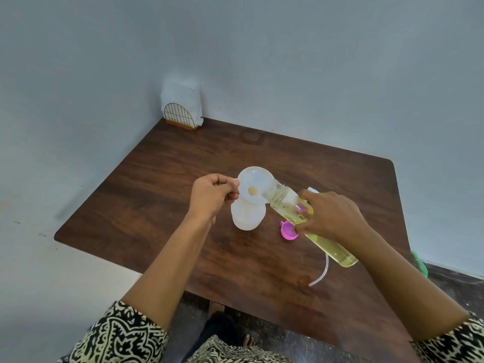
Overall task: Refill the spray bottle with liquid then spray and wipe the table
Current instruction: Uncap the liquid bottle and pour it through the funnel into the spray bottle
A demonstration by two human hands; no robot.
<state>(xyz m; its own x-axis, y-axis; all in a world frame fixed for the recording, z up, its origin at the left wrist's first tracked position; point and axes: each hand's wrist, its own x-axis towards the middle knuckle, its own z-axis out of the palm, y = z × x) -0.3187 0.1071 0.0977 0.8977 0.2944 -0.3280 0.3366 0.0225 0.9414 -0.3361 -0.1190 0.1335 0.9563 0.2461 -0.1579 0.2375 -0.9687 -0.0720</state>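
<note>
Napkin holder (181,108): far corner of table (157,184), well behind spray bottle (248,217). Left hand (212,196) pinches the edge of the white funnel (253,184) sitting on top of the spray bottle. Pink cap (288,231) lies just right of the spray bottle. Right hand (333,214) grips the tilted refill bottle (284,203) of yellow liquid, its mouth at the funnel rim. Dip tube (323,271) lies further right, nearer the person.
</note>
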